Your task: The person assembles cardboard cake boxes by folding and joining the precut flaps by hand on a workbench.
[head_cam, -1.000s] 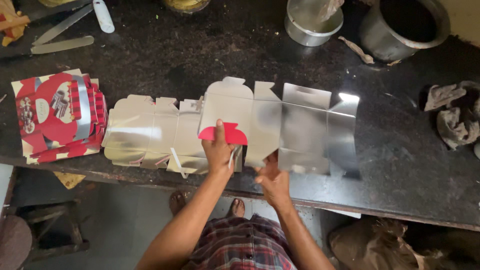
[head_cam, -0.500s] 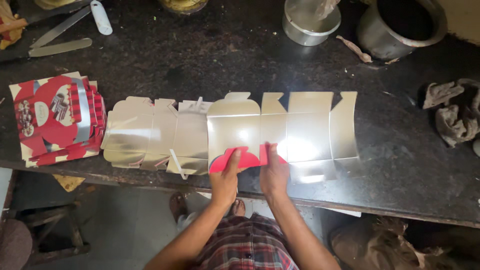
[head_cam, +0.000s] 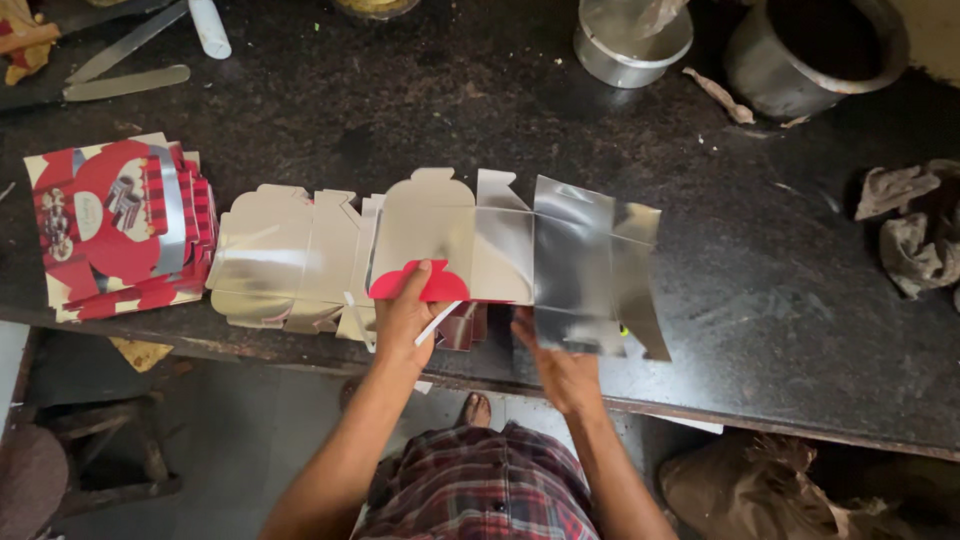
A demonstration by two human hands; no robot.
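Hands (head_cam: pixel 480 340) hold silver carton blank (head_cam: pixel 520 255) lengthwise along table edge.

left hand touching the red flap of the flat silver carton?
Touching. The head view shows the left hand with thumb and fingers lying directly on the red flap of the flat silver carton, no gap between them.

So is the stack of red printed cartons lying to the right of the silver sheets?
No, the stack of red printed cartons lies at the left end of the silver sheets, near the left hand.
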